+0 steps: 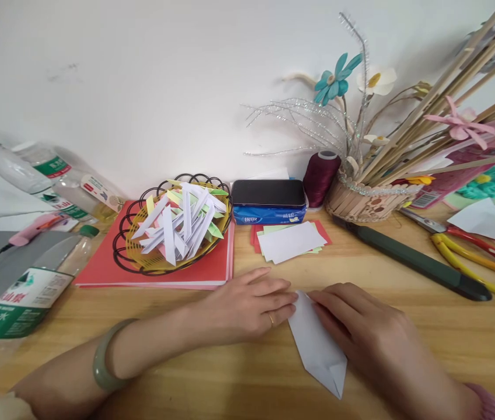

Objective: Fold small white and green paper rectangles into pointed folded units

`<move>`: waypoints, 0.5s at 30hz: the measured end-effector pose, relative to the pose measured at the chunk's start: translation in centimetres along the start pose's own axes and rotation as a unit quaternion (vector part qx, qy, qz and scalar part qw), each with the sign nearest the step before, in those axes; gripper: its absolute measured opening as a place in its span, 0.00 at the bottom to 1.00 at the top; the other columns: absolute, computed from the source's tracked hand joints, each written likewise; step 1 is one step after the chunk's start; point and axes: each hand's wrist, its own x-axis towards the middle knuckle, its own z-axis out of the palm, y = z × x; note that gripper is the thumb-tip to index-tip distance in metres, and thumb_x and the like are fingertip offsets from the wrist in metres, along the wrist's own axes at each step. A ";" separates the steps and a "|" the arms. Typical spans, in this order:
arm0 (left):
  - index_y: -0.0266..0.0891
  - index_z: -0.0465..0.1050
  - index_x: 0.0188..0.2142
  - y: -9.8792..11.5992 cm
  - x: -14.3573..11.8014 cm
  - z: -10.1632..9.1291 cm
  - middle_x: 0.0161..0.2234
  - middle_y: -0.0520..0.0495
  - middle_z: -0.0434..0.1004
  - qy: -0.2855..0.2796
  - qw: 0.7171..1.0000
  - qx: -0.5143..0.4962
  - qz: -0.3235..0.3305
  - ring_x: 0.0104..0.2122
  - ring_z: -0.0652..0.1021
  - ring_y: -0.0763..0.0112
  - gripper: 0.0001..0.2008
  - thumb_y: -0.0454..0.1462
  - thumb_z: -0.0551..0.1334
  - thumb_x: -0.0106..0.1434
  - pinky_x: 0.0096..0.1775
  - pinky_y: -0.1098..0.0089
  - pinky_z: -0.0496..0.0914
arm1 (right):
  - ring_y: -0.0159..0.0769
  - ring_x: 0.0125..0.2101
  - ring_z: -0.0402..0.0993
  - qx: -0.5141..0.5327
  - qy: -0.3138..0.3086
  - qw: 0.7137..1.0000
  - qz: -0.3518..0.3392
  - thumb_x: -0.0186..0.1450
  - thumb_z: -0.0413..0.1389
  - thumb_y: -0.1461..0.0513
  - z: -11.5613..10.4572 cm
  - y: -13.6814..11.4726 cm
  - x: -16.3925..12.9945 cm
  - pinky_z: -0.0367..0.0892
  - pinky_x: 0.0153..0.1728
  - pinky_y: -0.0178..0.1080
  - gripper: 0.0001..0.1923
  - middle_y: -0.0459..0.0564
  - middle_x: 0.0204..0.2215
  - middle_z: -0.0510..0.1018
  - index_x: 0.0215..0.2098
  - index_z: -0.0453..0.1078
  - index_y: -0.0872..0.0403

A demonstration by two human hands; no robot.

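A folded white paper piece, long and pointed at both ends, lies flat on the wooden table in front of me. My left hand, with a ring and a green bangle on the wrist, lies palm down with its fingertips pressing the paper's upper left edge. My right hand covers the paper's right side and presses it down with the fingers. Beyond the hands lies a small stack of white, green and red paper squares.
A wire basket of folded paper pieces stands on red sheets at the left. Plastic bottles lie far left. A tissue pack, thread spool, stick basket of craft flowers, knife and pliers sit behind.
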 end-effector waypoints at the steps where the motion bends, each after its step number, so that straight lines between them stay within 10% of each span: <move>1: 0.36 0.69 0.49 0.0 0.0 0.0 0.51 0.49 0.72 -0.003 1.000 0.004 0.000 0.52 0.69 0.66 0.13 0.32 0.50 0.69 0.55 0.59 0.63 | 0.36 0.32 0.71 -0.001 -0.004 1.000 -0.018 0.68 0.43 0.65 -0.1 0.0 0.0 0.68 0.29 0.37 0.11 0.51 0.33 0.73 0.41 0.67 0.54; 15: 0.34 0.68 0.49 0.6 0.4 0.2 0.51 0.51 0.72 -0.006 1.000 -0.013 -0.026 0.57 0.63 0.68 0.14 0.30 0.48 0.69 0.59 0.59 0.56 | 0.39 0.30 0.70 -0.052 0.019 0.989 -0.136 0.68 0.37 0.69 -1.3 -0.4 0.4 0.70 0.27 0.39 0.18 0.55 0.29 0.74 0.39 0.70 0.60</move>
